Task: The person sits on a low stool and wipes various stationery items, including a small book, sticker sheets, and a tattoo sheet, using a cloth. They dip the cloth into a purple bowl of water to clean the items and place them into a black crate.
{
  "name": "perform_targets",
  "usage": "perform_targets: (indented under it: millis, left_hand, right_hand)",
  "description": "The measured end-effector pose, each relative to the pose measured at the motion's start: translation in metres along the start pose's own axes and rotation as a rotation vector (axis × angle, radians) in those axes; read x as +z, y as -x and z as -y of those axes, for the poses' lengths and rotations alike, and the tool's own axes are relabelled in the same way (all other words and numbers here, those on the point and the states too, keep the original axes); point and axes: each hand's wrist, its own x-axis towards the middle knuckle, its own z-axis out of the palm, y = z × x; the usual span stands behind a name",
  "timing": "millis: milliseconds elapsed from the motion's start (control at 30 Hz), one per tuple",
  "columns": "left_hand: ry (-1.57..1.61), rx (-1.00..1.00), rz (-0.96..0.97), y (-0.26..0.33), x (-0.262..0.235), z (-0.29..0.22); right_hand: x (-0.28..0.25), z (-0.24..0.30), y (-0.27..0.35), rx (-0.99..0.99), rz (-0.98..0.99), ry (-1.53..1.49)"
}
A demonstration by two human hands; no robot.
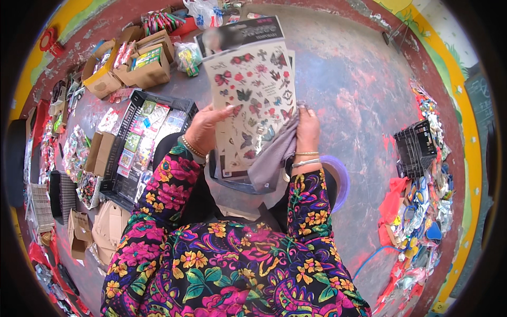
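My left hand (pixel 204 127) grips the left edge of a temporary tattoo sheet (pixel 245 87), its thumb lying over the front. The pale sheet carries butterflies and flowers under a dark header, and another sheet edge peeks out behind its right side. A grey-mauve cloth (pixel 269 161) hangs from my right hand (pixel 308 131), whose fingers are closed around it at the sheet's right edge. The cloth covers the sheet's lower right corner. Below both hands, a dark container (pixel 237 186) shows between my knees, mostly hidden by the sheet.
A black crate (pixel 119 150) of flat packets stands at my left. Cardboard boxes (pixel 148 66) of goods lie beyond it. A purple ring-shaped rim (pixel 343 185) is beside my right knee. Far right, a black basket (pixel 414 148) stands among piled small goods along the wall.
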Motion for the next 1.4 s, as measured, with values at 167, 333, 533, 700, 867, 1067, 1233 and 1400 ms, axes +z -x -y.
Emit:
perform_targets:
  millis: [167,333,533,700,867,1067,1233,1400]
  left_hand:
    - [0.059,0.103,-0.001,-0.003,-0.021,-0.017]
    - [0.071,0.147,-0.042,-0.006,-0.029,-0.025]
    - [0.206,0.139,0.062,0.0,-0.031,-0.025]
    - [0.165,-0.022,0.148,0.015,-0.023,-0.003]
    - [-0.054,-0.168,0.066,-0.004,-0.011,0.021]
    - [0.022,-0.154,0.004,0.003,-0.003,0.0]
    - [-0.061,-0.076,-0.003,-0.003,-0.01,-0.001]
    - [-0.231,-0.063,0.006,-0.011,-0.009,0.007]
  right_hand:
    - [-0.02,-0.023,-0.017,0.226,0.0,-0.855]
    - [-0.045,0.014,-0.002,0.124,0.128,-0.537]
    - [-0.051,-0.004,-0.011,0.198,0.353,-0.053]
    - [-0.026,0.042,0.02,0.254,0.561,-0.955]
    - [-0.035,0.042,0.049,-0.171,0.727,-0.262]
    - [-0.043,0.027,0.008,0.101,0.482,-0.508]
    - [-0.049,0.025,0.009,0.105,0.482,-0.435]
    - [-0.04,0.031,0.013,-0.005,0.409,-0.351]
